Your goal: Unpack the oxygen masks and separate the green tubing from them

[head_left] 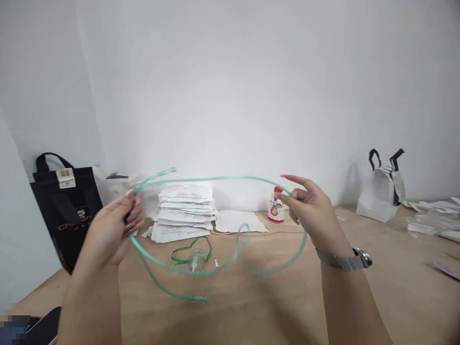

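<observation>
My left hand grips a length of clear green tubing near one end, and a short end sticks up past the fingers. The tubing arcs across to my right hand, passing close behind its spread fingers, and I cannot tell if they pinch it. From there it loops low over the wooden table. A small clear mask piece with a green strap lies on the table below the loop. A metal watch circles my right wrist.
Behind the tubing stands a stack of white packets, with a flat white packet and a red-and-white bottle to its right. A black bag stands at left, a white paper bag at right, and a white wall behind.
</observation>
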A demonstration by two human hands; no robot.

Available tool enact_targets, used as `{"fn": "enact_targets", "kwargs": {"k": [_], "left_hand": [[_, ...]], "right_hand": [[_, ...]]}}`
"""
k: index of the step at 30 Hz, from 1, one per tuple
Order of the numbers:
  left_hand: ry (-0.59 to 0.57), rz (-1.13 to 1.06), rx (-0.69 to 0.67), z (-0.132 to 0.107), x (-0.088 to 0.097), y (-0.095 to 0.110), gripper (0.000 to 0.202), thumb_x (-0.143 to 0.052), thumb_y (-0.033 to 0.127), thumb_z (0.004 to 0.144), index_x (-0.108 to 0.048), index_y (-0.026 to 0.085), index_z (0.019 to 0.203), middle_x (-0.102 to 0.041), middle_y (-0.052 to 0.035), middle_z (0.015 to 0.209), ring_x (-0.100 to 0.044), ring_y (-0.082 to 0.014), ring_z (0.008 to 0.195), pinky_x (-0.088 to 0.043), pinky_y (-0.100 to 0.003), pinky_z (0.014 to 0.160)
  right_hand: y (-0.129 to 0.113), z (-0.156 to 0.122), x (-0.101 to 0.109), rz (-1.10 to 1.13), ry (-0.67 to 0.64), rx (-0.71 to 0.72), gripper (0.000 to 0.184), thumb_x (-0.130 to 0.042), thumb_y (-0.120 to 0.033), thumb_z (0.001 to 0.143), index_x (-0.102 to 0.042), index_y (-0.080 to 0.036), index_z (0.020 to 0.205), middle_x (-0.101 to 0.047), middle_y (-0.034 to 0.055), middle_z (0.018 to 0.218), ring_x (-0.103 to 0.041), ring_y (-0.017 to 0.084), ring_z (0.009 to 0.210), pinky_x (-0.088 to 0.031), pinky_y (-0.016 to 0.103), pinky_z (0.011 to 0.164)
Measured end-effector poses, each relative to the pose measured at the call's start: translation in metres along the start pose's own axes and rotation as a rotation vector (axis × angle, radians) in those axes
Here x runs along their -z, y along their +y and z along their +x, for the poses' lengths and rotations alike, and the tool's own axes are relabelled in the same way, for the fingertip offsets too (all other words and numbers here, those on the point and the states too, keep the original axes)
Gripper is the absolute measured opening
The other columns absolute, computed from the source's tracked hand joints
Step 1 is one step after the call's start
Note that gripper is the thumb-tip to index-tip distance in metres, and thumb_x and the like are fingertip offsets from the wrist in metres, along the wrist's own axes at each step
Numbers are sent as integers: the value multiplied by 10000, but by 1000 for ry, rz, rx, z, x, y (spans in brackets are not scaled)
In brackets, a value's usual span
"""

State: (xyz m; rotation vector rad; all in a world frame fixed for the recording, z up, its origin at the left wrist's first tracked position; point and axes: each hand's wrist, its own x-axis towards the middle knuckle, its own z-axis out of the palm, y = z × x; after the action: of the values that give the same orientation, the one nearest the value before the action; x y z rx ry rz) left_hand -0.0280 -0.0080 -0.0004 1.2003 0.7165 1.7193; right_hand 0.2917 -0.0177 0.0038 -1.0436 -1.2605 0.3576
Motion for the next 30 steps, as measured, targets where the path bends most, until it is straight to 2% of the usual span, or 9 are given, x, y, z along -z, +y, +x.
{"fn": "enact_targets", "kwargs": {"k": [5, 9, 11, 13, 16, 19, 24, 27, 30], "left_hand": [[220, -50, -37, 4, 43, 9, 357, -341, 143, 927, -433, 160, 583, -319, 90, 411, -219, -28, 293, -197, -127, 266], [243, 3, -32, 5, 54, 6, 328, -387, 186, 920, -469, 151, 604, -314, 94, 411, -205, -21, 300, -186, -128, 272], [214, 58, 19, 4, 50, 6, 316, -367, 178, 923, -519, 147, 648, -318, 89, 412, -223, -20, 312, -189, -122, 291], [130, 107, 106, 1, 45, 7, 262, -388, 173, 912, -566, 153, 721, -352, 79, 437, -266, -23, 345, -216, -113, 323], [-5, 131, 206, -2, 38, 10, 146, -486, 192, 875, -588, 164, 775, -371, 74, 477, -263, -29, 390, -236, -109, 348], [-48, 128, 194, -3, 33, 9, 143, -503, 202, 867, -594, 162, 764, -340, 74, 490, -211, -33, 404, -224, -109, 347], [-146, 151, 162, -6, 17, 6, 193, -490, 230, 868, -571, 167, 706, -365, 53, 512, -228, -58, 445, -274, -125, 377], [-202, 112, 157, -7, 5, 4, 196, -492, 245, 861, -555, 173, 690, -365, 50, 522, -235, -65, 445, -281, -141, 388], [-211, 124, 137, -4, -2, -1, 188, -522, 284, 842, -565, 172, 698, -374, 48, 541, -272, -71, 459, -293, -150, 406]], "right_hand": [[37, 27, 24, 22, 393, -81, 252, -662, -318, 647, -626, -177, 853, -418, -77, 493, -381, 83, 419, -351, 232, 423], [60, 40, 38, -202, 456, -144, 363, -573, -521, 701, -582, -173, 802, -539, -4, 629, -516, 137, 538, -423, 283, 509], [64, 40, 40, -341, 352, -178, 425, -477, -586, 748, -579, -175, 793, -558, 11, 590, -534, 154, 512, -421, 293, 497], [61, 37, 38, -394, 146, -257, 427, -448, -577, 773, -589, -175, 744, -527, -5, 461, -488, 138, 407, -393, 278, 447], [52, 28, 30, -415, -135, -346, 328, -553, -480, 748, -599, -172, 647, -475, -26, 341, -394, 99, 317, -323, 240, 378], [44, 23, 19, -393, -243, -362, 255, -633, -404, 711, -606, -164, 630, -520, -14, 357, -375, 79, 301, -285, 221, 344], [37, 18, 5, 17, -422, -290, 267, -665, -399, 709, -612, -148, 633, -614, 9, 560, -516, 90, 430, -447, 249, 470], [30, 13, 0, 250, -545, -219, 225, -669, -347, 723, -661, -173, 865, -686, 56, 822, -642, 173, 724, -517, 331, 694], [24, 9, -2, 434, -621, -153, 359, -643, -268, 741, -612, -245, 1098, -615, 72, 1180, -586, 231, 1042, -475, 391, 866]]}}
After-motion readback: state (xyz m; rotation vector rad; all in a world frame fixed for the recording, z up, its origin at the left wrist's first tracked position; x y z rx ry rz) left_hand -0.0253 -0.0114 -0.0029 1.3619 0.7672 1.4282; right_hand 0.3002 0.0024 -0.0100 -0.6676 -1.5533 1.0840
